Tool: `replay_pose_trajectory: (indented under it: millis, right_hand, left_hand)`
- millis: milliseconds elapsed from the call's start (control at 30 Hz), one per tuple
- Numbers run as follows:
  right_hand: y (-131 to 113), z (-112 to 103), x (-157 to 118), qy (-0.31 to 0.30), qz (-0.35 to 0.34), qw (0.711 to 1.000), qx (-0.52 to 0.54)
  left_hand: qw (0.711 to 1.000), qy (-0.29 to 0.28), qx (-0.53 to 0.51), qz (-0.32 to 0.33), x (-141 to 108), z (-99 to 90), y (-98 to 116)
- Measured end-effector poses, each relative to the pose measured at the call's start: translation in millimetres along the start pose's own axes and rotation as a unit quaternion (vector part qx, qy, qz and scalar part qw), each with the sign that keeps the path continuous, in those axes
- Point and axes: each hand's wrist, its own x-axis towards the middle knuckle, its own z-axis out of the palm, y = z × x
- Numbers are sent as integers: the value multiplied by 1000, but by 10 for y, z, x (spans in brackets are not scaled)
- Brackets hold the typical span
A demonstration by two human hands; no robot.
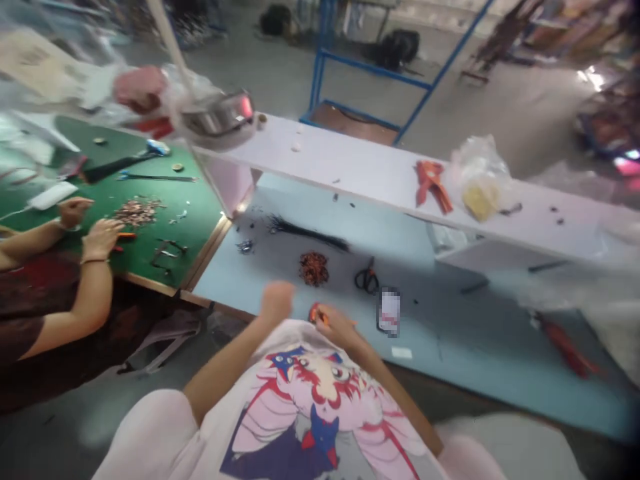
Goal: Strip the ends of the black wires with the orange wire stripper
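Note:
My left hand is at the near edge of the pale blue tabletop, its fingers curled in. Whatever it may hold is too blurred to make out. Just to its right, my right hand is closed around a red-and-orange hand tool, mostly covered by the fingers. Beyond both hands lies a small heap of copper-brown pieces. Behind that heap stretches a bundle of thin black wires. Black-handled scissors rest to the right of the heap.
A phone lies right of my hands, near a white slip. The raised white shelf bears orange pliers, a plastic bag and a metal tin. At left, a co-worker's hands work over a green table.

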Motion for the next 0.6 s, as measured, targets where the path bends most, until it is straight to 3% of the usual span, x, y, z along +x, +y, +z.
replay_pose_trajectory:
  millis: [133,233,333,467,600]
  right_hand:
    - [160,-48,-176,47,100,989,94]
    - [322,-19,-112,96,162,980,70]
    - [435,4,192,122,172,976,60]
    - [369,-41,582,124,150,979,62]
    - [43,-133,531,43,68,977,196]
  left_hand:
    - [994,42,-33,-98,240,-390,-598]
    - [983,33,-108,-146,253,-510,-804]
    - [965,-22,-208,-157,160,-348,-671]
    - [933,-81,-318,-144,25,-73,-245]
    - [900,-78,-409,-131,-62,-160,75]
